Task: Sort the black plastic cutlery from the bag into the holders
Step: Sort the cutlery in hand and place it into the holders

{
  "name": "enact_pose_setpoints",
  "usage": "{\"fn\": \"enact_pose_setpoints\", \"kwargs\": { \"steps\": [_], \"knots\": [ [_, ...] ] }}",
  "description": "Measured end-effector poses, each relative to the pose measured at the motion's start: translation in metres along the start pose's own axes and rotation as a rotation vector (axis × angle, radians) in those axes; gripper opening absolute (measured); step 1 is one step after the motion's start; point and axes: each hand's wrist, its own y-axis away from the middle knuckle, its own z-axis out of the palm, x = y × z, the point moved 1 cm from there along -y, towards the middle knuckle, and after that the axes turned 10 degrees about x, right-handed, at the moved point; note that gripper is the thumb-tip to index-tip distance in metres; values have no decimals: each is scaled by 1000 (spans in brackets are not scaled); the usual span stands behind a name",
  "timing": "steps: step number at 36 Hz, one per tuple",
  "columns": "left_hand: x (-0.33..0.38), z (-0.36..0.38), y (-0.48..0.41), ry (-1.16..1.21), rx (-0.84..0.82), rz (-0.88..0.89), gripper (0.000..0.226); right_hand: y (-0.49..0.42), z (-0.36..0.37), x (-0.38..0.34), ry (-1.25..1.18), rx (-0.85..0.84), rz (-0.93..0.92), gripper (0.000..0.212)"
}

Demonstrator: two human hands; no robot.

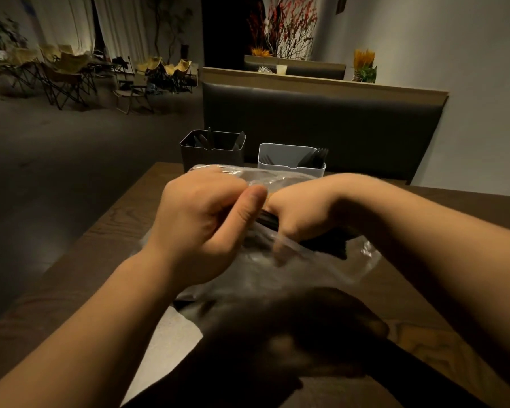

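Bench (106, 231) of dark grained wood fills the lower view and carries everything the task needs, with a padded booth seat (321, 128) just behind its far edge. On it, nearest the person, lies the clear plastic bag (362, 254), slack and crumpled, its mouth turned toward the far edge, so that pieces drawn out have only a short way to travel.

Two holders stand side by side at that far edge, just beyond the bag. The dark holder (212, 154) on the left has a few black pieces (206, 139) standing in it, too dim to name by type. The white holder (289, 160) on the right has forks (314, 159) leaning in its right corner, so the sorting looks begun but far from done.

The left grip (200, 219) is clenched on the film at the bag's mouth, thumb raised, most likely to hold the opening wide and steady. The right grip (301, 213) reaches inside the bag; its fingers, blurred behind the plastic, appear curled down around a bundle of black cutlery (327, 245), which lies inside the bag on the bench. Its handles show dark between the two hands. Which kind of piece is held cannot be told through the film.
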Motion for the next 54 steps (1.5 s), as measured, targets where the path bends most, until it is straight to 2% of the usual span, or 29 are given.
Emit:
{"fn": "enact_pose_setpoints", "kwargs": {
  "steps": [4,9,13,16,22,27,30,32,37,42,45,47,50,54],
  "knots": [
    [-6,0,7,-34,3,40,40,5,-16,13,85,69,62,18],
    [-13,3,17,-135,-43,116,43,17,-36,33,-59,51,142,26],
    [-15,9,23,-222,-114,169,43,16,-43,47,-129,44,180,21],
    [-19,11,24,-322,-210,170,33,13,-41,55,-160,-5,204,17],
    [-31,10,23,-502,-423,-6,29,2,-35,66,-162,-89,230,17],
    [-42,17,23,-693,-637,-179,44,-2,-27,75,-184,-52,205,16],
    [-45,23,24,-705,-695,-239,35,1,-21,79,-252,-6,156,17],
    [-43,28,25,-619,-661,-296,31,5,-17,83,-331,19,137,18],
    [-30,35,19,-255,-584,-598,44,17,-10,96,-502,-17,87,23],
    [-4,37,8,387,-477,-1020,41,33,-7,102,-690,-51,-14,26],
    [11,42,7,621,-502,-1117,33,44,-2,96,-731,-73,-68,30],
    [15,43,8,730,-529,-1152,32,50,1,93,-728,-96,-81,34],
    [11,42,11,820,-484,-1208,44,58,1,95,-725,-96,-24,40],
    [6,41,6,821,-249,-1314,58,62,3,110,-624,-149,69,30]
  ]
}}
